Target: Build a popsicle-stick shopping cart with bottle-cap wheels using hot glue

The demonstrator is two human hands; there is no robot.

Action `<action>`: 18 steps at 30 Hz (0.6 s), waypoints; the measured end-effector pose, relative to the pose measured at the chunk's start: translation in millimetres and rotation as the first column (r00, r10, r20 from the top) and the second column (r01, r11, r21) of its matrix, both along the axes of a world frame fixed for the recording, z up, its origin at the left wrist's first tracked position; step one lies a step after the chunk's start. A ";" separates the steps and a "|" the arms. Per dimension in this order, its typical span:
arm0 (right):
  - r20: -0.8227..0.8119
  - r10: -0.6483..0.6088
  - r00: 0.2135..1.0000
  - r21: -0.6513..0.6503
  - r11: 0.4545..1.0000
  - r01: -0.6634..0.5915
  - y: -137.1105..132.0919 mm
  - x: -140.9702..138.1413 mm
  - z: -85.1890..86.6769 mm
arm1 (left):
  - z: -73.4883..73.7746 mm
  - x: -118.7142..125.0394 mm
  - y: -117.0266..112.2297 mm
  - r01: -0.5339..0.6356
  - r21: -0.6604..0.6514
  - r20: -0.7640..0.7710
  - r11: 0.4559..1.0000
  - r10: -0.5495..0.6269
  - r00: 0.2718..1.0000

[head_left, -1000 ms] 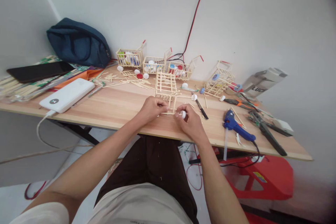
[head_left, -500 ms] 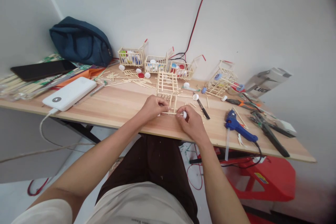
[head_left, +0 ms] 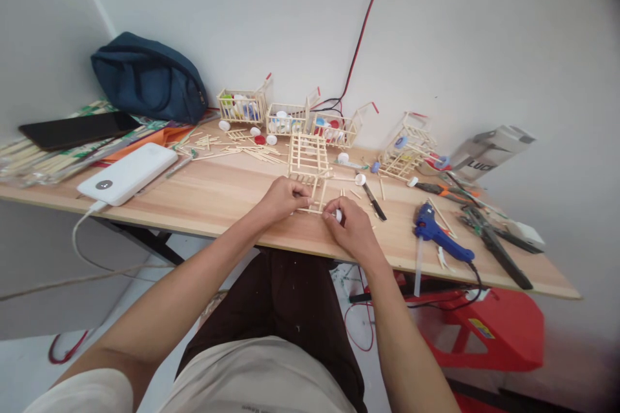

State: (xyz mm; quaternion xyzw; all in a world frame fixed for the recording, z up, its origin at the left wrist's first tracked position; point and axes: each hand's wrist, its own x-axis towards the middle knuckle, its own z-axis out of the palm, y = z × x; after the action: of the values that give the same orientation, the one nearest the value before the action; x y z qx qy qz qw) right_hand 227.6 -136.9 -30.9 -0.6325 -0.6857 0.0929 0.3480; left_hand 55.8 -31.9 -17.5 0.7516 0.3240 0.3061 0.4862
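Observation:
In front of me a small cart frame made of thin wooden sticks lies on the table, its narrow end toward me. My left hand pinches the near left part of this frame, thumb and forefinger together. At the frame's near right corner, my right hand is closed with a white bottle cap at its fingertips, partly covered by the fingers. Beyond the frame stand several finished stick carts, among them one with coloured caps inside.
A blue glue gun, pliers and a black pen lie to the right. Loose sticks are scattered at the back. On the left are a white power bank, a phone and a blue bag.
My right hand has shifted very slightly left, and the white cap at its fingers shows less. The left hand stays on the frame, almost unmoved.

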 end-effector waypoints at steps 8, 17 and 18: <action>0.002 -0.017 1.000 -0.023 1.000 0.017 0.8 -1.3 1.7 | -0.4 -0.4 -0.2 0.005 -0.014 0.019 1.000 -0.005 1.000; -0.014 -0.016 1.000 -0.023 1.000 0.015 0.2 -2.5 4.0 | 2.7 0.6 -2.2 -0.003 -0.054 0.019 0.999 0.004 1.000; -0.015 -0.016 1.000 -0.026 1.000 0.015 0.2 -2.4 3.9 | 2.4 0.6 -2.1 -0.006 -0.053 0.018 0.999 0.007 1.000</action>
State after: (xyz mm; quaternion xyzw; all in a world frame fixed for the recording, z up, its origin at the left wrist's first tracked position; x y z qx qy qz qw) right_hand 225.2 -136.8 -27.0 -0.6415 -0.6770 0.1036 0.3456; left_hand 56.5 -34.0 -15.1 0.7346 0.3300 0.3061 0.5077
